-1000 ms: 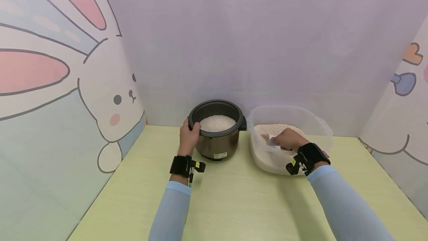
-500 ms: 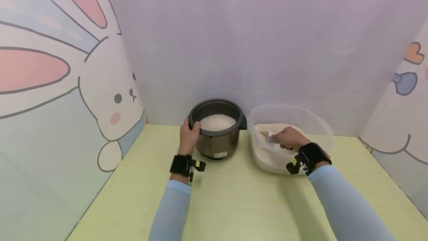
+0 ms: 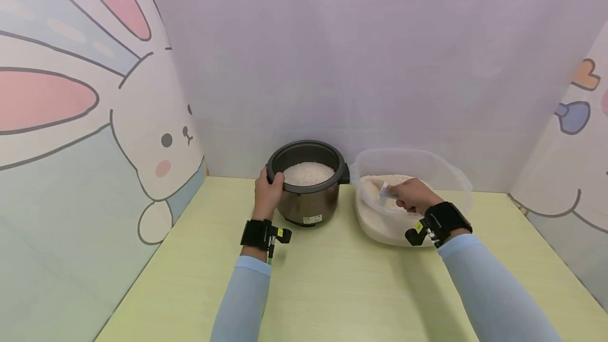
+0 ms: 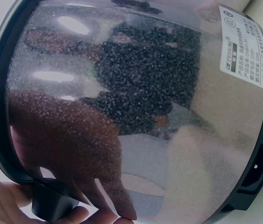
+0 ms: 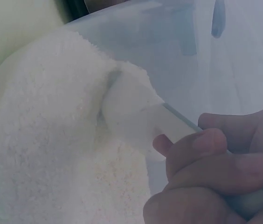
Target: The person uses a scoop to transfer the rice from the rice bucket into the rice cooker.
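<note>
On the left, a rice cooker (image 3: pixel 296 206) with no lid on holds white rice (image 3: pixel 309 174). My left hand (image 3: pixel 268 191) grips its left side, thumb over the dark rim and fingers curled about the black side handle (image 4: pixel 53 200). To the right of the cooker is a translucent plastic bin (image 3: pixel 413 158) with a bed of rice (image 5: pixel 52 126). Inside it, my right hand (image 3: pixel 414 195) holds a pale scoop (image 3: pixel 385 191) by its handle, fingers wrapped round it. In the right wrist view the scoop's head is sunk partly in the rice.
Cooker and bin stand close together on a pale yellow-green table (image 3: pixel 328 289), near the lilac backdrop (image 3: pixel 304 67). The cooker's right handle (image 3: pixel 345 174) nearly meets the bin's rim. Side panels with cartoon rabbits (image 3: pixel 157 168) flank the table.
The scoop in my right hand has tilted a little within the rice, with the hand shifting only slightly. My left hand and the cooker stay where they were.
</note>
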`<control>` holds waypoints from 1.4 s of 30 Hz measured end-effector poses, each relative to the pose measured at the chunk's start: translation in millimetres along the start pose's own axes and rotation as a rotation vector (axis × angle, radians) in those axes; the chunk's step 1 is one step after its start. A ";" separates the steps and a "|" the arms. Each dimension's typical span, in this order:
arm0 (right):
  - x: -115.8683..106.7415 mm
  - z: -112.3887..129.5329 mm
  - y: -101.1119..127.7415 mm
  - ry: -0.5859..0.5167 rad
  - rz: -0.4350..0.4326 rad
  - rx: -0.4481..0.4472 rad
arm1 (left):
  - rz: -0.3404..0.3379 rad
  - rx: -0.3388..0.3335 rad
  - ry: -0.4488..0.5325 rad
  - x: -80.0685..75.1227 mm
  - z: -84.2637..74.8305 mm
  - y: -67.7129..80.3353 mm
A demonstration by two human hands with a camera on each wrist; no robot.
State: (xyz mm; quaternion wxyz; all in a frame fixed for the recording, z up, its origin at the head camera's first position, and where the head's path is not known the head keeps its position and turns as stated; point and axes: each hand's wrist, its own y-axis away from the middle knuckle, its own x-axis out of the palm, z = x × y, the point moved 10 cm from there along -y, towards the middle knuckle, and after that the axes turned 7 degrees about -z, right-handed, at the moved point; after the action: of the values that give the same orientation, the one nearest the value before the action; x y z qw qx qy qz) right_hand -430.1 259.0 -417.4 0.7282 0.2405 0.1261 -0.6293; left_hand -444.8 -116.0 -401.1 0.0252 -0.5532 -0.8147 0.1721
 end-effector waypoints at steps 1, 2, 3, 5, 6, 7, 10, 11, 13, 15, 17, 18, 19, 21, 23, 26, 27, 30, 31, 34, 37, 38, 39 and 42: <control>-0.6 -0.9 0.0 -0.017 -0.003 0.007 | -0.001 -0.001 -0.001 0.1 0.1 0.0; -1.2 -1.8 0.0 -0.038 -0.004 0.012 | 0.000 -0.003 0.000 0.4 0.2 0.1; -1.7 -2.8 0.0 -0.058 -0.007 0.018 | 0.001 -0.004 0.001 0.7 0.5 0.1; -3.1 -4.4 0.3 -0.095 -0.016 0.029 | 0.002 -0.006 -0.002 0.8 0.7 0.0; -3.6 -4.5 0.9 -0.112 -0.020 0.031 | 0.004 -0.007 -0.003 1.2 1.1 -0.1; -3.9 -4.3 1.6 -0.123 -0.024 0.032 | 0.006 -0.008 -0.001 1.1 0.7 0.2; -5.9 -3.1 4.1 -0.152 -0.052 0.040 | 0.006 -0.003 -0.005 0.7 0.8 -0.2; -6.8 -2.7 4.7 -0.159 -0.065 0.042 | 0.007 0.000 -0.004 0.5 0.9 -0.4; -9.1 -2.6 5.3 -0.176 -0.093 0.050 | 0.005 0.009 -0.003 0.0 0.4 -0.6; -12.0 -2.4 5.8 -0.197 -0.127 0.053 | 0.003 0.020 -0.007 -0.6 0.3 -0.9; -15.6 -3.3 5.6 -0.226 -0.161 0.057 | 0.004 0.028 -0.008 -0.8 -0.4 -0.9; -16.9 -3.2 5.8 -0.242 -0.174 0.056 | 0.003 0.031 -0.010 -0.9 -0.9 -0.8; -18.2 -3.2 6.0 -0.257 -0.185 0.053 | 0.003 0.033 -0.009 -1.0 -1.3 -0.8; -21.0 -3.6 6.2 -0.286 -0.208 0.052 | 0.003 0.031 -0.005 -0.9 -1.7 -0.6; -23.4 -4.2 6.2 -0.317 -0.228 0.054 | 0.003 0.029 0.000 -1.0 -1.9 -0.5; -27.5 -5.4 6.5 -0.359 -0.264 0.063 | 0.006 0.031 0.003 -0.1 -1.0 -1.0; -28.6 -5.6 6.9 -0.372 -0.276 0.066 | 0.006 0.032 0.002 0.0 -1.0 -1.2; -31.4 -5.6 8.4 -0.397 -0.303 0.070 | 0.008 0.028 -0.003 1.2 0.4 -1.8; -32.0 -5.0 9.0 -0.398 -0.312 0.070 | 0.008 0.026 -0.007 1.1 0.7 -1.9; -33.5 -3.6 9.4 -0.400 -0.331 0.057 | 0.009 0.009 -0.005 1.8 2.8 -2.0; -35.2 -2.0 9.3 -0.396 -0.353 0.041 | 0.011 0.002 0.006 2.4 4.5 -2.1; -35.8 -1.4 9.4 -0.393 -0.361 0.037 | 0.012 0.002 0.008 2.3 4.7 -2.2; -36.4 -0.5 9.6 -0.392 -0.368 0.033 | 0.013 0.003 0.013 2.4 4.6 -2.3; -37.7 1.9 11.2 -0.407 -0.395 0.039 | 0.015 0.010 0.019 2.3 3.7 -2.8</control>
State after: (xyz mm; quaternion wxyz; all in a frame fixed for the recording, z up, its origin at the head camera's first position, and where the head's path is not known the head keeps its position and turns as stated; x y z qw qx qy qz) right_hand -426.0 291.4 -395.2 0.5971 0.0937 0.0095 -0.7967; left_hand -449.0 -115.7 -404.0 0.0344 -0.5609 -0.8093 0.1710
